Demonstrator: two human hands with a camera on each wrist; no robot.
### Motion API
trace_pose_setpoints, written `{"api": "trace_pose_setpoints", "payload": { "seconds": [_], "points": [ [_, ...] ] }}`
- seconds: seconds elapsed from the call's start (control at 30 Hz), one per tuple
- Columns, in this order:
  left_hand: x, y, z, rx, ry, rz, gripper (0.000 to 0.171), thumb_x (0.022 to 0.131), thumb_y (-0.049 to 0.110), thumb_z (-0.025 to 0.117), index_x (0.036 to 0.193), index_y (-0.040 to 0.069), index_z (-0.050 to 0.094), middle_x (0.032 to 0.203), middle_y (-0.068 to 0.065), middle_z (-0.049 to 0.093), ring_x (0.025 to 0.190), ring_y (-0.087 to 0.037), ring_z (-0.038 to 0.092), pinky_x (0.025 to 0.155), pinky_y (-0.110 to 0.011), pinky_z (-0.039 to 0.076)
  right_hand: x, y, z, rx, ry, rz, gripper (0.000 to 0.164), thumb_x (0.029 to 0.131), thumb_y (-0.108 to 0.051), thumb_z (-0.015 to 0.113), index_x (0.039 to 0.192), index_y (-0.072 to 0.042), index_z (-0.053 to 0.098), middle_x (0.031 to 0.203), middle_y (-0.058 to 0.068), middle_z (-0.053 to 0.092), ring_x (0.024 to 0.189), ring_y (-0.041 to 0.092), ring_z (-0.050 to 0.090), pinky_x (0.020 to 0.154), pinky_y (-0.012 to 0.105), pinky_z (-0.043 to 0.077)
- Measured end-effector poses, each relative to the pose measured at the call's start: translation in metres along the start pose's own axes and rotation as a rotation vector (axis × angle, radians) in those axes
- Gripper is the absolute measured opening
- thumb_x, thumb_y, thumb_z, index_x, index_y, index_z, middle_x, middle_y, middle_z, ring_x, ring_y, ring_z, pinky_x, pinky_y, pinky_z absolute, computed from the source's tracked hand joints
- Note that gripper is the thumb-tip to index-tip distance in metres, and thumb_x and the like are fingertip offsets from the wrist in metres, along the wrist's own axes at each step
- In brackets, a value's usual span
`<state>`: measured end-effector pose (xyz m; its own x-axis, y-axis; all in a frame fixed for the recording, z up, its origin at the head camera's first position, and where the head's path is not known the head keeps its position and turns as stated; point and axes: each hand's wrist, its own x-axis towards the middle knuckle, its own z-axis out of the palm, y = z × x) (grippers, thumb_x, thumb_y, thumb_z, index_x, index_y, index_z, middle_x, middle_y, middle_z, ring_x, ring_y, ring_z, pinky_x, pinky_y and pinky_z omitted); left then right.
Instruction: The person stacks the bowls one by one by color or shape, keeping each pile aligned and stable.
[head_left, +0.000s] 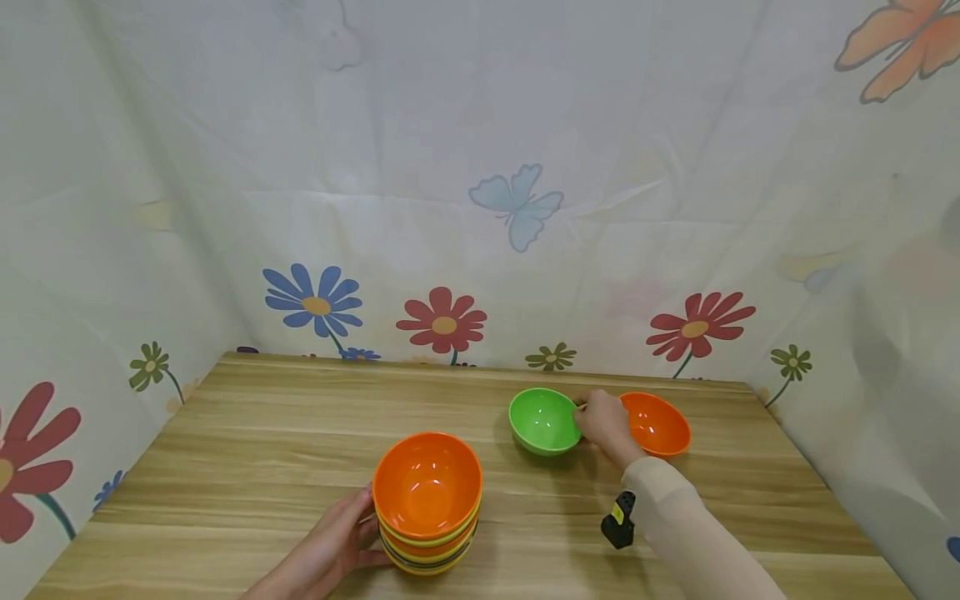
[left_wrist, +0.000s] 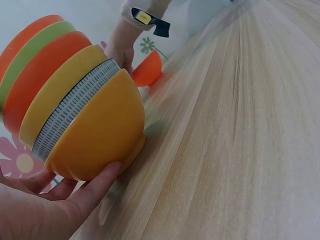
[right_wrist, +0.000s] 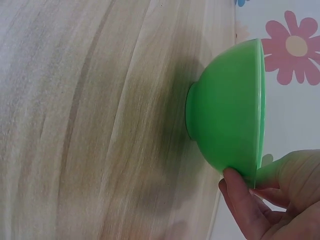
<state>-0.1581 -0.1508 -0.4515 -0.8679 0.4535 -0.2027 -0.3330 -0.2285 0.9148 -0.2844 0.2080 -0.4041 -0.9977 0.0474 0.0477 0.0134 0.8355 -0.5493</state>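
Observation:
My left hand (head_left: 337, 537) holds the near side of a stack of nested bowls (head_left: 429, 492), its fingers (left_wrist: 95, 192) against the lowest, yellow-orange bowl (left_wrist: 102, 132). Above that come a patterned white bowl (left_wrist: 75, 107), a yellow one (left_wrist: 60, 90), an orange one (left_wrist: 45, 75), a green one (left_wrist: 27, 52) and an orange one on top. To the right and farther back, my right hand (head_left: 606, 421) pinches the rim of a single green bowl (head_left: 543, 423), thumb on one side and fingers on the other. That bowl (right_wrist: 227, 107) is upright; its foot is close to the tabletop.
Just right of my right hand stands another orange bowl (head_left: 660, 425), partly hidden by the hand. The wooden table (head_left: 247, 450) meets a flower-printed cloth backdrop (head_left: 375, 208) at the back and sides. A black device (head_left: 619, 521) is at the right wrist.

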Motion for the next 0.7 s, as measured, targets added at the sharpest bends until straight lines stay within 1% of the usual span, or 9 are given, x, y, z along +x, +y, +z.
{"api": "trace_pose_setpoints", "payload": {
  "seconds": [0.2,0.3,0.4,0.53,0.63,0.7],
  "points": [
    [-0.0015,0.0006,-0.0003,0.002,-0.003,-0.003,0.072,0.096,0.048,0.037,0.145,0.0,0.018,0.15,-0.018,0.021,0.124,-0.017,0.042,0.091,-0.055,0.044,0.0008,-0.0005,0.0002,-0.009,0.013,-0.006,0.03,0.079,0.003,0.05,0.104,0.004,0.066,0.089,0.018,0.067,0.057,0.014,0.06,0.046,0.023,0.05],
    [-0.0025,0.001,-0.0007,0.008,-0.01,-0.004,0.071,0.096,0.048,0.037,0.145,0.0,0.018,0.15,-0.018,0.021,0.124,-0.017,0.042,0.091,-0.054,0.044,0.0003,-0.0004,0.0001,-0.042,0.029,-0.024,0.029,0.078,0.003,0.05,0.101,0.003,0.068,0.088,0.017,0.068,0.06,0.015,0.061,0.049,0.025,0.051],
    [-0.0028,0.0011,-0.001,0.006,-0.023,0.0,0.07,0.096,0.048,0.037,0.145,0.0,0.02,0.149,-0.017,0.024,0.123,-0.016,0.044,0.091,-0.054,0.044,-0.0002,-0.0008,0.0002,-0.078,0.046,-0.042,0.028,0.078,0.002,0.05,0.1,0.003,0.069,0.085,0.015,0.068,0.06,0.016,0.06,0.052,0.026,0.05],
    [-0.0033,0.0007,-0.0016,-0.007,-0.033,0.004,0.065,0.096,0.047,0.037,0.143,0.003,0.027,0.146,-0.011,0.034,0.12,-0.013,0.046,0.091,-0.054,0.043,-0.0016,-0.0016,-0.0002,-0.078,0.049,-0.056,0.028,0.078,0.003,0.05,0.1,0.004,0.069,0.084,0.016,0.068,0.054,0.014,0.059,0.048,0.024,0.049],
    [-0.0034,0.0007,-0.0019,-0.01,-0.032,0.004,0.065,0.096,0.047,0.038,0.143,0.003,0.028,0.145,-0.01,0.035,0.12,-0.013,0.046,0.091,-0.055,0.043,-0.0023,-0.0022,-0.0012,-0.053,0.039,-0.057,0.029,0.079,0.004,0.049,0.101,0.005,0.068,0.085,0.018,0.068,0.049,0.012,0.058,0.043,0.023,0.048],
    [-0.003,0.0007,-0.0019,-0.006,-0.031,0.005,0.067,0.096,0.048,0.038,0.143,0.002,0.026,0.146,-0.011,0.033,0.121,-0.013,0.045,0.091,-0.055,0.043,-0.0027,-0.0024,-0.0017,-0.039,0.031,-0.061,0.029,0.079,0.005,0.049,0.101,0.005,0.067,0.086,0.019,0.068,0.048,0.011,0.058,0.042,0.022,0.048]
  ]
}}
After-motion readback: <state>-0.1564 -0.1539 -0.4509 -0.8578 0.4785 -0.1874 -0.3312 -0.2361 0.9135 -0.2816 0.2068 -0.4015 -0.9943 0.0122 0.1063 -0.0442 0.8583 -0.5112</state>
